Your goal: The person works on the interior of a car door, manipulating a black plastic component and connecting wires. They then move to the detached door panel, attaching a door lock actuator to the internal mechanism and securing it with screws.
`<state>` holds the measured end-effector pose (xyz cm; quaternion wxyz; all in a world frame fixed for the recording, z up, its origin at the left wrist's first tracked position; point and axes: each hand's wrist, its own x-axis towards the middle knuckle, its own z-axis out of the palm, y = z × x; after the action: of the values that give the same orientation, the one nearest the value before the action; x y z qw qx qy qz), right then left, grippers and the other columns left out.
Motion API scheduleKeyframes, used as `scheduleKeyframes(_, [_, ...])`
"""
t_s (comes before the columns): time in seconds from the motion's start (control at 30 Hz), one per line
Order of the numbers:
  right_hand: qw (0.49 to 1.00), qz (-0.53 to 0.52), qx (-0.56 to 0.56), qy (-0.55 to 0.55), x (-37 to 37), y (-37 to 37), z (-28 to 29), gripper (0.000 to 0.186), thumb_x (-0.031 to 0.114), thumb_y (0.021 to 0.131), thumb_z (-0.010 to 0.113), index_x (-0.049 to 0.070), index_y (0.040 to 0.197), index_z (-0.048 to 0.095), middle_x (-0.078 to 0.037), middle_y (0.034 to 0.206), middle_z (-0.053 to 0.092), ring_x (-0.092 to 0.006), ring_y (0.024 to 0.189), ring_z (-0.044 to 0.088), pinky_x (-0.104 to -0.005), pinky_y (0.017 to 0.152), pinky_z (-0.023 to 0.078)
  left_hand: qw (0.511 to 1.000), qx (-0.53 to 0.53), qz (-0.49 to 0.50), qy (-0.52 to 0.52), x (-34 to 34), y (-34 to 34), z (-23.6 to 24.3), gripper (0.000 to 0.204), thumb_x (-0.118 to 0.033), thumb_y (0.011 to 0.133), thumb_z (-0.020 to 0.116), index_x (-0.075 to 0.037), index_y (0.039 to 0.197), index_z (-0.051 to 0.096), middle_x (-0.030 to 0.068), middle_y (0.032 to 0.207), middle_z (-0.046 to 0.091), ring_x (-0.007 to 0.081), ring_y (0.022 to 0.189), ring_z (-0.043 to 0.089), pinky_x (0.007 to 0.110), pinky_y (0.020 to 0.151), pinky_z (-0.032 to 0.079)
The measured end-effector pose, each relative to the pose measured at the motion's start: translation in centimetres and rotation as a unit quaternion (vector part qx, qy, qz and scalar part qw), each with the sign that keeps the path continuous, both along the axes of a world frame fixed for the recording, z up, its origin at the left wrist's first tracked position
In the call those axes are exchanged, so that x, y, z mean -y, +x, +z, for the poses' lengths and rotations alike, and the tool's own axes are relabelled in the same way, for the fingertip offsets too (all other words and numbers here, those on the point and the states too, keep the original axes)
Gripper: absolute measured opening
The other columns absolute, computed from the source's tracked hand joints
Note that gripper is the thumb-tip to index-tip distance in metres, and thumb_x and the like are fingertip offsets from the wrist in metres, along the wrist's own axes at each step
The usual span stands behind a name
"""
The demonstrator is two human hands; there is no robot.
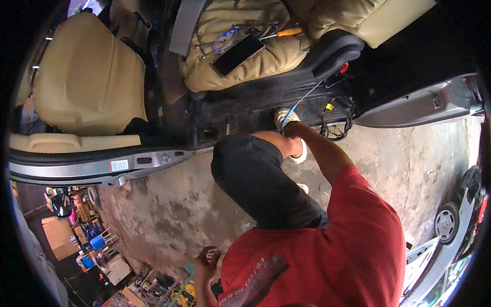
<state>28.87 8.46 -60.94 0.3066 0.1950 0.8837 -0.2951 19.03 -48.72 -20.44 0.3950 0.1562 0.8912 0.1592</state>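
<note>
Left hand (207,257): curled shut down low, holds nothing I can see.
Right hand (290,129): pinches blue wire (288,116), by the shoe (286,118).
Wire: runs up to car floor (245,115).
Seat (245,66): phone (238,54), screwdriver (281,33) on top.

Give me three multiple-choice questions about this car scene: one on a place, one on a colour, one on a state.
1. The phone lies: A on the seat cushion, B on the ground, C in a hand.
2. The thin cable at the right hand is: A red, B blue, C green.
3. The car door is: A shut, B removed, C open.

1 A: it rests on the tan cushion.
2 B: a blue line runs to the hand.
3 C: its tan inner panel faces the camera.
</note>
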Motion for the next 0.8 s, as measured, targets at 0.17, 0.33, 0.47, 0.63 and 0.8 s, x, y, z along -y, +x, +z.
scheduleKeyframes(0.17, [0.989,-0.124,-0.059,-0.052,0.4,2.1,1.2,0.031,0.038,0.100,0.067,0.013,0.112,0.082,-0.017,0.113,0.080,-0.0385,0.106,0.076,-0.0493,0.091,0.060,1.000,0.013,0.005,-0.021,0.6,0.8,-0.1,0.036,-0.031,0.101,0.076,-0.002,0.123,0.072,0.0182,0.107,0.080,0.0302,0.099,0.079,0.040,0.086,0.062])
scheduleKeyframes(0.33, [0.960,-0.195,-0.097,-0.174,0.2,4.4,2.3,0.040,0.044,0.093,0.075,0.017,0.121,0.080,-0.014,0.117,0.079,-0.0365,0.115,0.074,-0.0457,0.098,0.059,0.999,0.030,0.019,-0.013,-0.9,1.6,0.3,0.036,-0.029,0.100,0.076,-0.001,0.122,0.072,0.0187,0.107,0.080,0.0306,0.100,0.079,0.040,0.086,0.062])
scheduleKeyframes(0.47, [0.975,-0.197,-0.048,-0.085,0.5,3.1,-0.3,0.036,0.046,0.097,0.073,0.018,0.118,0.081,-0.014,0.115,0.079,-0.0367,0.112,0.074,-0.0453,0.096,0.058,1.000,0.019,-0.004,0.000,-1.2,0.5,0.0,0.034,-0.027,0.100,0.077,-0.001,0.122,0.072,0.0177,0.107,0.080,0.0289,0.098,0.079,0.039,0.086,0.061])
scheduleKeyframes(0.63, [0.979,-0.078,-0.175,-0.074,-1.0,4.5,-1.8,0.046,0.059,0.097,0.068,0.018,0.116,0.079,-0.016,0.118,0.078,-0.0411,0.114,0.072,-0.0493,0.100,0.056,0.999,0.031,0.031,0.012,0.2,-0.7,-0.7,0.033,-0.027,0.100,0.077,-0.002,0.122,0.073,0.0162,0.109,0.080,0.0278,0.097,0.078,0.039,0.085,0.061])
scheduleKeyframes(0.8, [0.985,-0.157,-0.070,-0.021,1.3,3.7,1.1,0.040,0.048,0.097,0.070,0.016,0.121,0.078,-0.013,0.124,0.077,-0.0382,0.112,0.074,-0.0466,0.099,0.059,1.000,0.004,0.012,0.002,-1.2,0.6,0.1,0.034,-0.028,0.100,0.077,-0.002,0.121,0.074,0.0169,0.107,0.080,0.0279,0.097,0.079,0.040,0.085,0.062])
